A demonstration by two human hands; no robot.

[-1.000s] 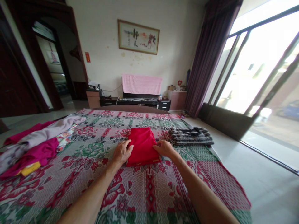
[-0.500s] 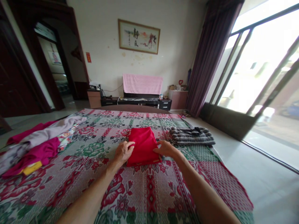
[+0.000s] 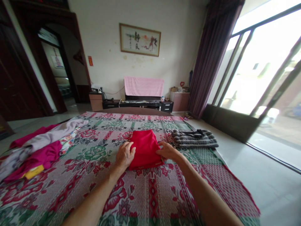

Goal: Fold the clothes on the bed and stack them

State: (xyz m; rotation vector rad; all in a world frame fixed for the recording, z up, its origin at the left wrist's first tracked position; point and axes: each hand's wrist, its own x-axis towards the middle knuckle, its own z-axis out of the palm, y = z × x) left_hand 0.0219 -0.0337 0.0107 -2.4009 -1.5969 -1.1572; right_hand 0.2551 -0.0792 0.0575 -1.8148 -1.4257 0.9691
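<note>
A red garment [image 3: 144, 150], folded into a compact block, lies on the flower-patterned cloth [image 3: 94, 172] in front of me. My left hand [image 3: 125, 153] is at its left edge, thumb and fingers closed on the fabric. At the opposite edge, my right hand [image 3: 167, 150] pinches the right side of the garment. The fingertips of both hands are partly tucked at the sides, so their full grip is hidden. To the right of my right hand lies a folded black-and-white striped knit garment [image 3: 194, 139].
On the left is a loose heap of clothes [image 3: 47, 152] in magenta, pale lilac and floral print, with a yellow patch. A dark round table edge [image 3: 134, 110] shows beyond the cloth. Farther back stands a low black cabinet [image 3: 110, 104] below a pink towel [image 3: 144, 85].
The view has tilted slightly, so everything sits a little lower. My left hand has closed over more of the red garment's left edge; my right hand stays on the right edge.
</note>
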